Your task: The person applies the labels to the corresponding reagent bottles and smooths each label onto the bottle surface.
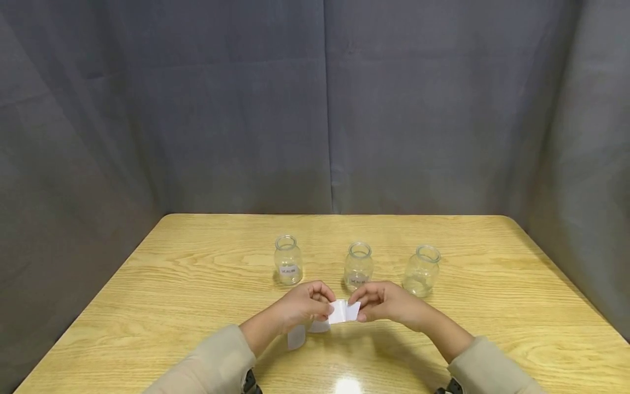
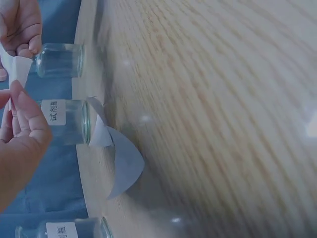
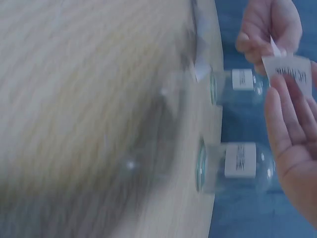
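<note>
Close above the table, both hands meet at a white paper sticker label (image 1: 353,312) and its glossy backing paper (image 1: 337,312). My left hand (image 1: 310,301) pinches the backing between thumb and fingers. The label's other side is pinched by my right hand (image 1: 386,301); dark print shows on the label (image 3: 292,74) in the right wrist view. Behind the hands stand three glass jars. The left jar (image 1: 287,257) and the middle jar (image 1: 359,262) each bear a white printed label, while no label shows on the right jar (image 1: 421,271).
Two white paper pieces lie on the wooden table near my left hand: one piece (image 1: 296,337) by the wrist, another piece (image 1: 320,326) under the fingers. Both look curled in the left wrist view. Grey curtains (image 1: 236,120) hang behind the table (image 1: 147,317) and along its sides.
</note>
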Demonstrator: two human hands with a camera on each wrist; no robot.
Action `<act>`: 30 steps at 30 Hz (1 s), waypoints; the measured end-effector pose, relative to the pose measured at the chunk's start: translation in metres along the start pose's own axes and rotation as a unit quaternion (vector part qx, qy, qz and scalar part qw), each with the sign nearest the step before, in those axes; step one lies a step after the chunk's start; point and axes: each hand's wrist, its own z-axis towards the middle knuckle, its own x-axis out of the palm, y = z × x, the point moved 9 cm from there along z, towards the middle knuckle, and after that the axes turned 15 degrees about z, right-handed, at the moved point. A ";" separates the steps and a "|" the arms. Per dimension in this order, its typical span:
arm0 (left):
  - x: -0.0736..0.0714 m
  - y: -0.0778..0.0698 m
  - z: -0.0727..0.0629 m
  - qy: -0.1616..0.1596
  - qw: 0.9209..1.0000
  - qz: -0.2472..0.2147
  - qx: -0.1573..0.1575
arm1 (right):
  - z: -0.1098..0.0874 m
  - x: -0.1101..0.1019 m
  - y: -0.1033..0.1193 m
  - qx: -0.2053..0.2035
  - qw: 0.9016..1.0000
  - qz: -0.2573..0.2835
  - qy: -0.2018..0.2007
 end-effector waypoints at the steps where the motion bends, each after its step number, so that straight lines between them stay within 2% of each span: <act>1: 0.002 0.000 0.001 0.001 1.000 0.002 -0.001 | -0.002 -0.002 0.000 -0.002 1.000 0.000 0.008; 4: 0.006 -0.001 0.003 0.005 1.000 0.012 -0.001 | -0.007 -0.009 0.001 -0.007 1.000 -0.016 0.006; 13: 0.029 -0.006 0.010 0.044 0.998 0.045 0.004 | -0.026 -0.039 0.008 -0.011 0.996 -0.061 -0.066; 16: 0.035 -0.007 0.010 0.056 0.997 0.045 0.005 | -0.030 -0.042 0.009 -0.021 0.995 -0.064 -0.072; 20: 0.038 -0.006 0.014 0.048 0.998 0.029 0.000 | -0.033 -0.043 0.008 -0.022 0.995 -0.060 -0.081; 25: 0.038 -0.013 0.021 0.029 0.999 0.041 0.021 | -0.032 -0.044 0.005 -0.016 0.993 -0.055 -0.099; 30: 0.041 -0.021 0.029 -0.010 0.998 0.046 0.040 | -0.036 -0.042 0.005 -0.011 0.994 -0.050 -0.100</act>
